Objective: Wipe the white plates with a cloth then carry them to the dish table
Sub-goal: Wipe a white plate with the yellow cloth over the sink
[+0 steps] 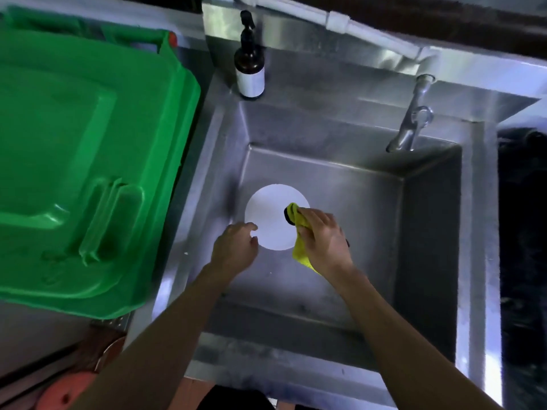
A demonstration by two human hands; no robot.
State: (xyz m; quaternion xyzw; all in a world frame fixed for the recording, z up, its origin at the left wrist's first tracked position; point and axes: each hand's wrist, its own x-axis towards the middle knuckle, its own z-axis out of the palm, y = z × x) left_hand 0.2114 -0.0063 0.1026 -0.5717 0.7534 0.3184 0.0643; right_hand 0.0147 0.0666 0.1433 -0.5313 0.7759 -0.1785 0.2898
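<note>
You are looking straight down into a deep stainless-steel sink [429, 220], and both of your bare arms reach into its basin. A round white plate [270, 216] sits over the left half of the basin; whether it rests on the bottom or is lifted off it cannot be told from this angle.

Your left hand [236, 247] is at the plate's lower left edge. Its fingers [251, 226] are curled, with the thumb and forefinger tips meeting the rim, so they seem to pinch the plate there, though the grip itself is partly hidden.

Your right hand [321, 235] is at the plate's right side. Its fingers are folded round a bunched yellow cloth [300, 250], holding it tightly. The front of the cloth lies on the plate's right edge, with a dark patch at its tip, and a loose end hangs below your palm toward your wrist.

A brown pump bottle with a white label [249, 71] stands upright on the sink's back left corner ledge. A metal tap [410, 125] leans out over the basin from the back right. A large green plastic bin lid [83, 161] fills the left side, just beside the sink. A white pipe [340, 20] runs along the wall behind.
</note>
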